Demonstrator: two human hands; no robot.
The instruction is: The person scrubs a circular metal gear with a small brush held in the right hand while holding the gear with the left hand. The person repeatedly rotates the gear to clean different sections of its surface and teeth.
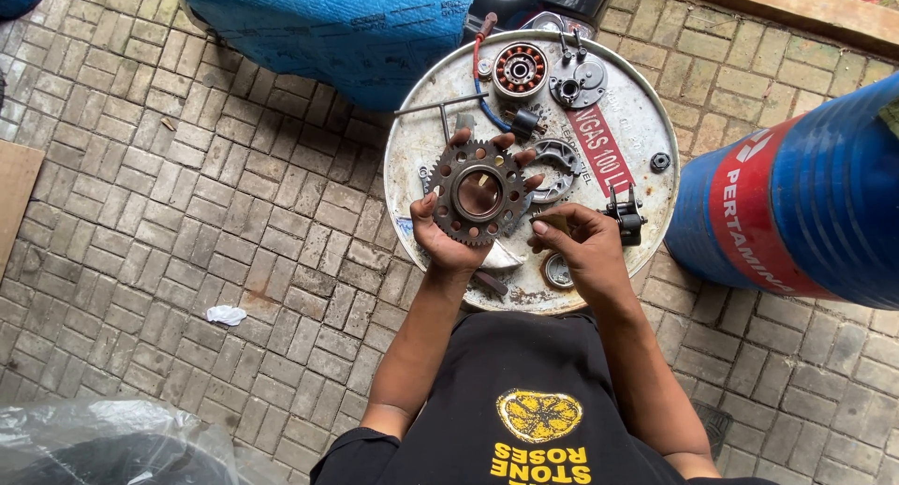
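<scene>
Now the left hand is holding a sprocket flat above the drum lid, the fingers spreading around its toothed rim, the thumb pressing at the left edge. The sprocket is facing up, its round centre hole open toward the camera. Just beside it, the right hand is hovering with its fingers pinching a small dark piece, too small to identify. The lid is serving as a surface, sitting between a blue tarp bundle and a blue drum. On it are lying a stator with copper coils at the far edge, a grey round plate just beside that, a T-wrench to the left, a nut near the right rim, a small black part near the right hand, and a ring partly hidden under that hand. Everything is standing on a brick floor, where a white scrap is lying well apart from the lid.
</scene>
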